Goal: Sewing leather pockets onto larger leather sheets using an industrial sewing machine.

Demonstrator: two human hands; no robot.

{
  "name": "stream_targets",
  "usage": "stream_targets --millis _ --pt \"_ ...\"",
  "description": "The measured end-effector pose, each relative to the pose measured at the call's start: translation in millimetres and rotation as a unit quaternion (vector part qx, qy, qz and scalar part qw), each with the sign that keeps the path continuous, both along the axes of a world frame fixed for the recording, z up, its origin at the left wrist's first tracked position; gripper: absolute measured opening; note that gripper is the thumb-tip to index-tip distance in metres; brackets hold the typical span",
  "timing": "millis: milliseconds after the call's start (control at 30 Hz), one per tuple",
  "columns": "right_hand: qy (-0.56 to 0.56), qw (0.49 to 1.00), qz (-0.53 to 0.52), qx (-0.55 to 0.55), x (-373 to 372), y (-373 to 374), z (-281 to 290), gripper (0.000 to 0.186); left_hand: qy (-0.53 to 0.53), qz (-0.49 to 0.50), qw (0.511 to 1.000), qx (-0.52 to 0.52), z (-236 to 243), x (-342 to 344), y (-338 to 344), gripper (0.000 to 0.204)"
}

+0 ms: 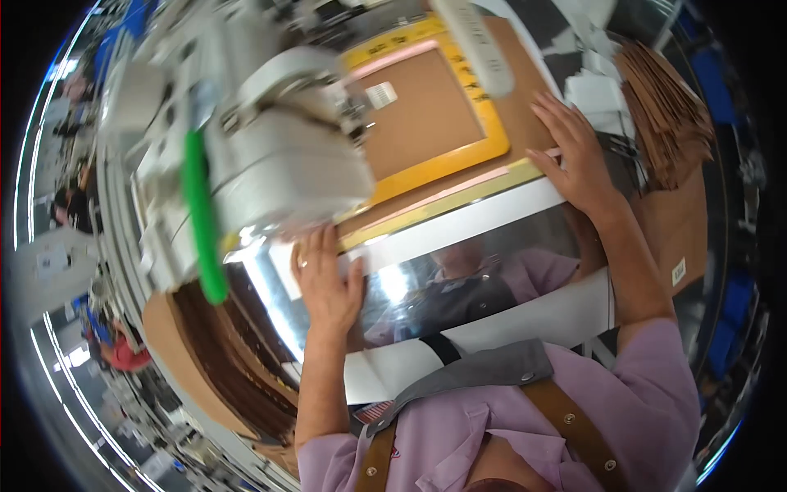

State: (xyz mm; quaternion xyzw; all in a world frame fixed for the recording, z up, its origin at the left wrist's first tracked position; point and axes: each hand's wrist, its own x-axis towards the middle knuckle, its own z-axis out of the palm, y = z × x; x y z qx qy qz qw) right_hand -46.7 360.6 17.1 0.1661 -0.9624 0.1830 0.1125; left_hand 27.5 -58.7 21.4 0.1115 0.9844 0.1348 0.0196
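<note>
Steadying the brown panel (420, 111) seems the step in hand; it shows inside and around the yellow frame (443, 167), beside the sewing machine (291, 168). Left hand (329, 283) and right hand (579, 164) rest spread, grips wide; the next move calls for even pressure.

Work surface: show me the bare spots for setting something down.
Free: the mirror-like plate between left hand and right hand, below the white strip; the brown panel inside the yellow frame, apart from its white label. Crowded: left, around the sewing machine head; right, around the stacked brown pieces.
</note>
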Motion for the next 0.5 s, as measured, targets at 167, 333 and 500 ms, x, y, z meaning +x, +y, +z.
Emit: stream_targets --millis 167,333,500 --pt "-0.025 0.998 0.007 0.052 20 -7 -5 0.064 0.044 0.01 0.999 -0.005 -4 -1 5 0.083" --pt "-0.015 0.995 -0.004 0.095 17 -13 -13 0.068 0.064 0.029 0.997 -0.023 -9 -3 -3 0.085" --pt "0.003 0.995 0.016 0.099 20 -13 -12 0.066 0.082 0.042 0.996 -0.016 -15 7 -7 0.087"
